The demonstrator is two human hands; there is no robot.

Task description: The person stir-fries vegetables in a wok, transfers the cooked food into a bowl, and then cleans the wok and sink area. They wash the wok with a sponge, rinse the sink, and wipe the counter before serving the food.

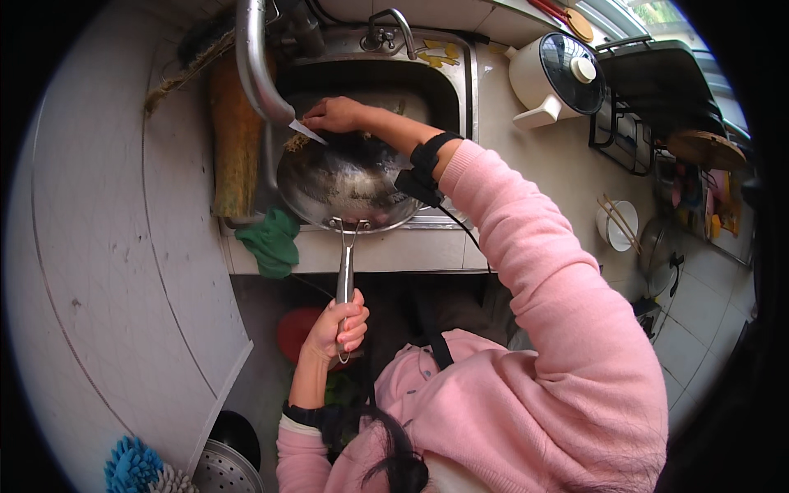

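A steel wok [345, 191] lies tilted over the front edge of the sink [465, 86], its inside wet and marked with pale residue. My left hand [336, 323] is wrapped around its long metal handle [346, 268]. At the wok's far side my right hand [336, 115] is closed over a tan fibrous scrubber [298, 142]; most of that scrubber is hidden beneath the hand. Water [308, 132] runs from a curved metal spout [256, 74] close to my right fingers and into the wok.
A green cloth [269, 242] hangs over the counter edge, near a large gourd [236, 135]. A smaller faucet [391, 34] stands behind the sink. Rightward are a lidded white pot [555, 77], a bowl [616, 225] with chopsticks, and a dish rack [622, 138]. A wall [111, 234] bounds the left.
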